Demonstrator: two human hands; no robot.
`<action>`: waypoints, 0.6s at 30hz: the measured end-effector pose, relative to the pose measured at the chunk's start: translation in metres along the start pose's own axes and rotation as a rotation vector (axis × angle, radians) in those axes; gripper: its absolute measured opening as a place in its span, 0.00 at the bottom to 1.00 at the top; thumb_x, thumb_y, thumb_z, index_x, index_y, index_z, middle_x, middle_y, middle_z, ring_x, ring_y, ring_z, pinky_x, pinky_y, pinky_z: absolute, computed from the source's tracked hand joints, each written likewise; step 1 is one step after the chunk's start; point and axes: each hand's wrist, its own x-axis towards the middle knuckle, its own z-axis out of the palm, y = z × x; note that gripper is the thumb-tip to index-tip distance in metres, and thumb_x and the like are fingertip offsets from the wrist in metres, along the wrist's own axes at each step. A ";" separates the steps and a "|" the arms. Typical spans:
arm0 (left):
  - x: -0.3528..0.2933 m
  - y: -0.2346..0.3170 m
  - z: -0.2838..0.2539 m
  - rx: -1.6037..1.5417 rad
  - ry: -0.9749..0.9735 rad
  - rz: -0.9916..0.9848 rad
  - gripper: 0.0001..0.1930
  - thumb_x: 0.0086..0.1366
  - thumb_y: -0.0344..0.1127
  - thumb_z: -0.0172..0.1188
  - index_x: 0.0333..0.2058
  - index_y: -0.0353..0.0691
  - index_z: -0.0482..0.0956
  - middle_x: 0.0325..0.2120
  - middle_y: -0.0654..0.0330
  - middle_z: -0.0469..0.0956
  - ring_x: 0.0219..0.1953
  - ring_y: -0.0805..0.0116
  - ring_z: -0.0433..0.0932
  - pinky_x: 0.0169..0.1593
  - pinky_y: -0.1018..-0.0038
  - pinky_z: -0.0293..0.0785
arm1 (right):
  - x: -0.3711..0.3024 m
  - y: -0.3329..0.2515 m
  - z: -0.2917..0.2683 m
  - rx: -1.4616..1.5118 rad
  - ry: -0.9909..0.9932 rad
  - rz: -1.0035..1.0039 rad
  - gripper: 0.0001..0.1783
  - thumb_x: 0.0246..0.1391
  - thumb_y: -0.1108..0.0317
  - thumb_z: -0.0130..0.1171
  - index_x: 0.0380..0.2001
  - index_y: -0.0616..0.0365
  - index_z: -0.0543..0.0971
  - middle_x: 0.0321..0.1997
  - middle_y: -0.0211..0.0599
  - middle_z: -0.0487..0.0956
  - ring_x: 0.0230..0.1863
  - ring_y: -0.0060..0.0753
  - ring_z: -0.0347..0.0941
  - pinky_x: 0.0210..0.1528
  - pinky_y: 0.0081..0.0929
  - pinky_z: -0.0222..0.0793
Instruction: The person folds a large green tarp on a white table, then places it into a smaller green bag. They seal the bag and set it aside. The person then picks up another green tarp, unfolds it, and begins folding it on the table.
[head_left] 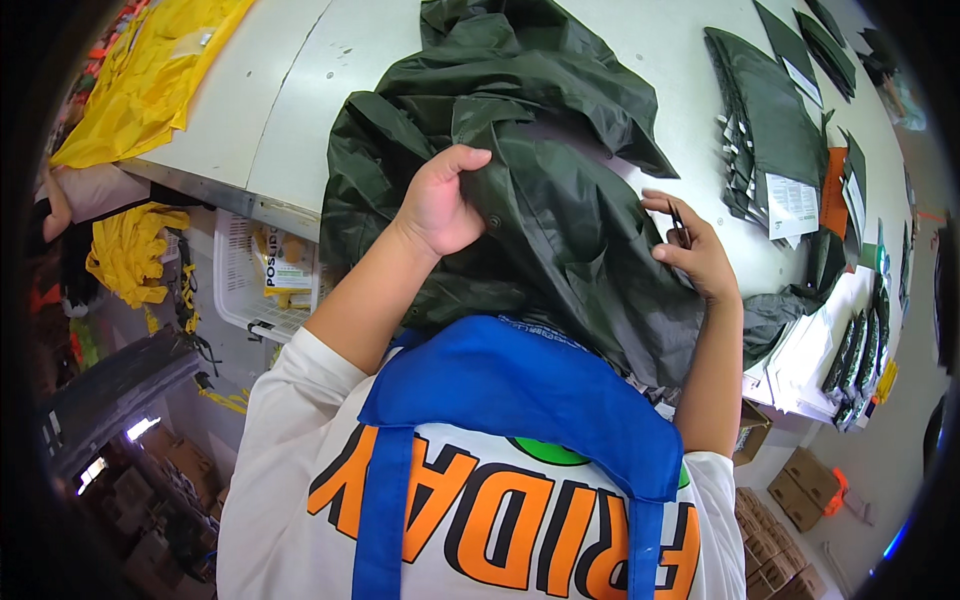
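A crumpled dark green raincoat (560, 190), glossy and with snaps, lies in front of me and hangs over the table's near edge. My left hand (445, 205) is at its middle, thumb sticking out to the right; the other fingers tuck behind a fold of the fabric and are partly hidden. On the garment's right side my right hand (695, 250) has its fingers bent around a small dark, slim tool (679, 224), which looks like thread snips. Its blades are too small to make out. The raincoat's lower part rests against my blue apron (520, 400).
White table (290, 110) bears a yellow garment (150, 85) at far left and stacked dark green folded pieces (765, 120) with labels at right. Packaged bundles (855, 360) lie farther right. Below the left edge stands a white basket (232, 270); cartons (800, 490) stand at lower right.
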 end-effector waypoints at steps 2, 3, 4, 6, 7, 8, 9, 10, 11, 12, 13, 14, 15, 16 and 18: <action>0.006 -0.002 0.004 -0.016 -0.015 -0.008 0.21 0.58 0.34 0.50 0.49 0.30 0.72 0.45 0.51 0.77 0.48 0.56 0.76 0.56 0.61 0.69 | -0.007 0.005 0.000 0.108 -0.015 -0.134 0.37 0.34 0.68 0.70 0.54 0.55 0.74 0.51 0.22 0.73 0.25 0.11 0.53 0.27 0.11 0.50; 0.008 -0.003 0.007 -0.021 -0.019 -0.014 0.21 0.57 0.34 0.49 0.48 0.30 0.72 0.45 0.50 0.77 0.47 0.56 0.76 0.55 0.61 0.70 | -0.010 0.002 0.001 0.040 -0.006 -0.124 0.38 0.33 0.69 0.69 0.55 0.54 0.73 0.52 0.22 0.72 0.25 0.11 0.52 0.28 0.11 0.50; 0.009 -0.003 0.007 -0.037 -0.005 -0.028 0.22 0.56 0.33 0.48 0.48 0.28 0.72 0.45 0.49 0.77 0.46 0.54 0.77 0.54 0.61 0.72 | -0.012 -0.005 0.005 -0.022 0.002 -0.112 0.39 0.33 0.70 0.69 0.56 0.53 0.72 0.52 0.22 0.71 0.25 0.11 0.52 0.28 0.11 0.50; 0.011 -0.003 0.007 -0.072 -0.054 -0.050 0.22 0.55 0.33 0.48 0.48 0.28 0.72 0.44 0.48 0.78 0.45 0.53 0.78 0.53 0.60 0.73 | -0.014 -0.016 0.004 -0.075 -0.060 -0.076 0.41 0.33 0.73 0.65 0.58 0.50 0.69 0.51 0.19 0.71 0.26 0.10 0.52 0.29 0.11 0.52; 0.012 -0.003 0.007 -0.088 -0.077 -0.063 0.22 0.54 0.33 0.48 0.48 0.27 0.72 0.44 0.47 0.78 0.45 0.53 0.78 0.53 0.60 0.74 | -0.012 -0.015 0.004 -0.053 -0.082 -0.077 0.41 0.33 0.74 0.64 0.59 0.49 0.68 0.51 0.19 0.71 0.26 0.10 0.51 0.29 0.11 0.52; 0.013 -0.001 0.007 -0.089 -0.098 -0.105 0.23 0.53 0.33 0.48 0.48 0.26 0.72 0.43 0.46 0.78 0.45 0.52 0.79 0.52 0.59 0.74 | -0.010 -0.012 0.004 -0.031 -0.104 -0.078 0.42 0.33 0.74 0.64 0.59 0.49 0.68 0.50 0.18 0.71 0.26 0.11 0.51 0.29 0.11 0.53; 0.014 0.000 0.008 -0.068 -0.088 -0.100 0.23 0.53 0.33 0.48 0.48 0.26 0.72 0.43 0.46 0.78 0.45 0.52 0.79 0.52 0.59 0.75 | -0.010 -0.012 0.005 -0.009 -0.129 -0.082 0.43 0.33 0.74 0.63 0.60 0.49 0.67 0.50 0.17 0.71 0.26 0.11 0.51 0.30 0.11 0.53; 0.014 0.001 0.009 -0.047 -0.078 -0.096 0.23 0.54 0.33 0.48 0.48 0.26 0.72 0.43 0.46 0.78 0.45 0.52 0.79 0.52 0.59 0.75 | -0.013 -0.020 0.009 -0.019 -0.086 -0.049 0.33 0.36 0.76 0.62 0.52 0.52 0.73 0.42 0.22 0.74 0.26 0.14 0.56 0.30 0.15 0.57; 0.014 0.002 0.009 -0.025 -0.070 -0.091 0.23 0.54 0.33 0.48 0.48 0.26 0.72 0.43 0.46 0.78 0.44 0.52 0.79 0.52 0.59 0.75 | -0.016 -0.012 0.008 -0.163 0.011 -0.163 0.28 0.36 0.77 0.61 0.47 0.54 0.75 0.39 0.25 0.74 0.26 0.17 0.58 0.30 0.16 0.58; 0.015 0.002 0.008 -0.004 -0.079 -0.063 0.23 0.54 0.33 0.48 0.47 0.25 0.72 0.44 0.46 0.78 0.45 0.52 0.79 0.52 0.59 0.75 | -0.016 -0.006 0.007 -0.311 0.104 -0.278 0.23 0.36 0.78 0.60 0.42 0.56 0.76 0.36 0.28 0.73 0.26 0.20 0.61 0.30 0.18 0.59; 0.015 0.002 0.009 0.002 -0.066 -0.060 0.23 0.54 0.33 0.48 0.47 0.25 0.73 0.44 0.46 0.78 0.45 0.52 0.79 0.52 0.59 0.75 | -0.016 -0.005 0.008 -0.460 0.199 -0.392 0.19 0.37 0.79 0.59 0.38 0.58 0.77 0.32 0.31 0.73 0.26 0.23 0.63 0.31 0.19 0.61; 0.014 0.003 0.009 0.008 -0.053 -0.057 0.23 0.54 0.33 0.48 0.47 0.25 0.73 0.44 0.46 0.78 0.44 0.52 0.79 0.52 0.59 0.75 | -0.029 -0.008 0.009 -0.483 0.352 -0.450 0.09 0.35 0.82 0.57 0.27 0.63 0.76 0.27 0.37 0.70 0.27 0.31 0.67 0.31 0.22 0.63; 0.014 0.004 0.009 0.009 -0.041 -0.051 0.23 0.54 0.34 0.48 0.47 0.26 0.73 0.44 0.46 0.78 0.44 0.52 0.79 0.52 0.59 0.75 | -0.042 -0.006 0.006 -0.564 0.464 -0.499 0.10 0.32 0.83 0.56 0.25 0.63 0.75 0.27 0.37 0.70 0.27 0.32 0.67 0.30 0.23 0.63; 0.013 0.004 0.009 -0.007 -0.037 -0.055 0.23 0.55 0.34 0.48 0.47 0.26 0.73 0.43 0.46 0.78 0.44 0.52 0.79 0.52 0.60 0.75 | -0.054 -0.001 0.005 -0.563 0.531 -0.602 0.11 0.31 0.84 0.55 0.24 0.62 0.75 0.27 0.37 0.70 0.27 0.32 0.67 0.29 0.23 0.63; 0.014 0.005 0.008 -0.037 -0.032 -0.068 0.22 0.55 0.34 0.48 0.47 0.26 0.73 0.43 0.46 0.78 0.44 0.52 0.79 0.53 0.60 0.74 | -0.075 0.009 0.009 -0.578 0.628 -0.694 0.12 0.29 0.87 0.55 0.22 0.61 0.74 0.27 0.37 0.70 0.26 0.31 0.67 0.27 0.22 0.63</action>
